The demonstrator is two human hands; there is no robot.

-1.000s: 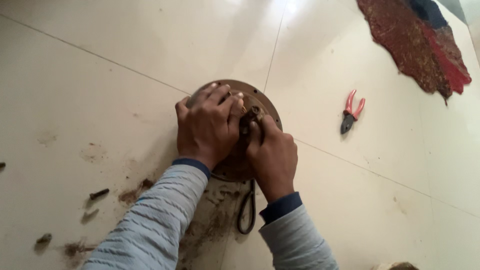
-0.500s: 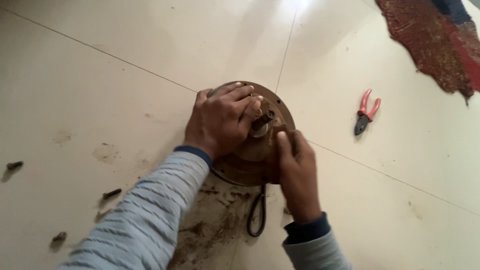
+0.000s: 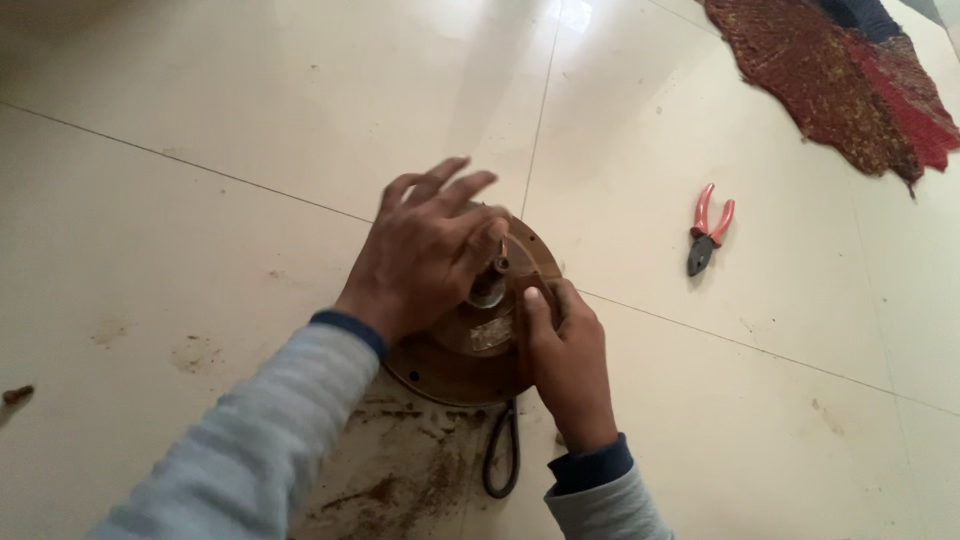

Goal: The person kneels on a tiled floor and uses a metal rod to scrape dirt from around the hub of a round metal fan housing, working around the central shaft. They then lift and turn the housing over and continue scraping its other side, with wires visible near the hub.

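Note:
A round brown metal disc with a raised hub and a short centre shaft lies flat on the tiled floor. My left hand reaches over the disc from the left. Its thumb and first finger close around the shaft's top while the other fingers spread out above. My right hand rests on the disc's right side, thumb pressed on the top face and fingers wrapped over the rim. Part of the disc is hidden under both hands.
Red-handled pliers lie on the tiles to the right. A dark red patterned rug fills the far right corner. A black cable loop trails from the disc over rusty dirt. A small brown bit lies far left.
My left hand has lifted off the disc's top and opened its outer fingers, keeping only the shaft. My right hand has slid from the hub to the disc's right rim.

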